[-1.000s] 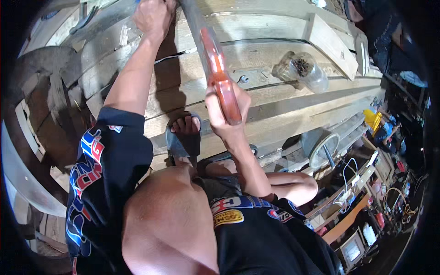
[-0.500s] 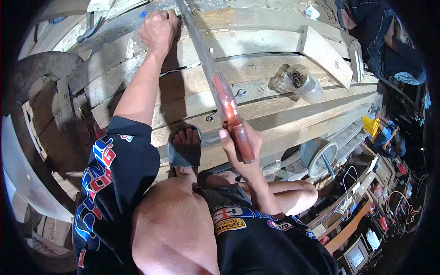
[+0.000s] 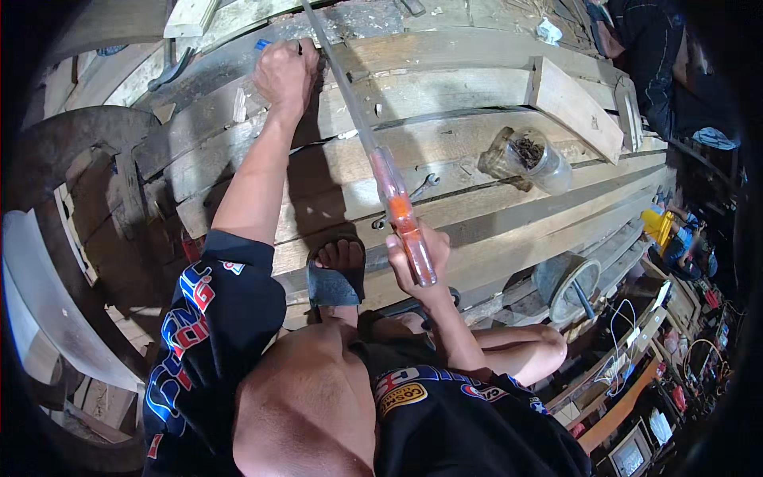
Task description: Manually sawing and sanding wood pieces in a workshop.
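My right hand [image 3: 419,262] grips the clear orange handle of a long screwdriver [image 3: 373,155], whose metal shaft runs up and left across the wooden planks [image 3: 445,95]. My left hand [image 3: 284,73] is stretched far forward, closed on a small blue-tipped object near the screwdriver's shaft at the top of the planks; what it is cannot be told. My foot in a dark sandal [image 3: 335,274] rests on a plank just left of my right hand.
A clear jar of nails [image 3: 526,159] lies on its side on the planks at right. A spanner [image 3: 407,195] lies by the screwdriver handle. A wooden block [image 3: 576,107] sits upper right. A round metal tin [image 3: 571,286] and cluttered tools are lower right. Another person sits top right.
My right hand has lowered and drawn the screwdriver handle toward me. My left hand stays stretched out on the planks; the view has shifted slightly.
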The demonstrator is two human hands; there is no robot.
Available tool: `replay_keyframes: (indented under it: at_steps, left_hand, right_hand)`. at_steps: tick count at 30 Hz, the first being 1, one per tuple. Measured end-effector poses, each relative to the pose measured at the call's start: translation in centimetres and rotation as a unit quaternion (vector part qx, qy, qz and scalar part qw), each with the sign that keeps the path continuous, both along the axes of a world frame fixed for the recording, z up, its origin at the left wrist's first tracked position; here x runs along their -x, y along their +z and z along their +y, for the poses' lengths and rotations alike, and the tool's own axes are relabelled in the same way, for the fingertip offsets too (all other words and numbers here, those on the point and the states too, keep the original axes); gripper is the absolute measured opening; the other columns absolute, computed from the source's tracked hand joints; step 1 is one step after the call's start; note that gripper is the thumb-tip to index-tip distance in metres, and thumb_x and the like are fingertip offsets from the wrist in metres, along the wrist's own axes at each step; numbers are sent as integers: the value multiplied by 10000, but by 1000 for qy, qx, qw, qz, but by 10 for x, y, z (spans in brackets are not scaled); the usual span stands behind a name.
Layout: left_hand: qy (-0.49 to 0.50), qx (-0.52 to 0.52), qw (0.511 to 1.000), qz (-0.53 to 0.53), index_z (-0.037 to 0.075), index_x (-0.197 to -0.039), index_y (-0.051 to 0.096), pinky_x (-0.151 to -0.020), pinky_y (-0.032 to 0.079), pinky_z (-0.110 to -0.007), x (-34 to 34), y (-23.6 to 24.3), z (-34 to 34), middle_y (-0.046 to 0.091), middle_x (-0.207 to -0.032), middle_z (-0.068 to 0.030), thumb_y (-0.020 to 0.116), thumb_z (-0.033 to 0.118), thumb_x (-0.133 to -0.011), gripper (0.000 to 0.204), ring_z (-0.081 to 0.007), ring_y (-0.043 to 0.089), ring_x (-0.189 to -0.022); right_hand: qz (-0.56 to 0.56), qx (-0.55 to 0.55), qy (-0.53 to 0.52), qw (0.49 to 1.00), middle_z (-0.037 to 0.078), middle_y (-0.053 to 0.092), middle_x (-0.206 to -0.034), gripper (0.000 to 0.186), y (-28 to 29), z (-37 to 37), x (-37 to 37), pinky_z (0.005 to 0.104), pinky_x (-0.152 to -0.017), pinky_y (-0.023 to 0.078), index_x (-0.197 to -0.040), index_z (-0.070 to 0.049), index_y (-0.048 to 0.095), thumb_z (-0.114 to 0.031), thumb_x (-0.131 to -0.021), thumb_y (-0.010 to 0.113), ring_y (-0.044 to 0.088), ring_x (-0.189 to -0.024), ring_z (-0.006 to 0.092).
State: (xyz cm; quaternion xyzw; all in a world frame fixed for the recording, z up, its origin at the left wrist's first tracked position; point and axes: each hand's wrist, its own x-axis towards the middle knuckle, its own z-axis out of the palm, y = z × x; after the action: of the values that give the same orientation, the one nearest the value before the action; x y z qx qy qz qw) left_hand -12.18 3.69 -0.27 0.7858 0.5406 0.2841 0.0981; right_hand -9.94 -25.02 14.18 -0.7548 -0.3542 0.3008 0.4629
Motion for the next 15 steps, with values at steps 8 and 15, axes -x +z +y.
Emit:
replay_keyframes:
  at_steps: [8,15]
  left_hand:
    - [-10,-21,1000,-19,33,-632,643,-592,492,-477,9,-18,7,640,-738,-191,603,277,-776,286,-392,618,-639]
    - [-117,-58,991,28,47,-591,631,-585,486,-440,2,12,1,618,-675,-155,629,194,-749,215,-334,614,-666]
  right_hand:
    - [-20,-35,31,999,105,523,-567,79,-9,-3,1,330,-480,443,-750,-20,570,-17,-713,640,558,-467,274]
    - [7,-107,36,994,100,569,-622,112,-34,45,-4,307,-508,470,-824,3,597,-16,-720,632,609,-523,225]
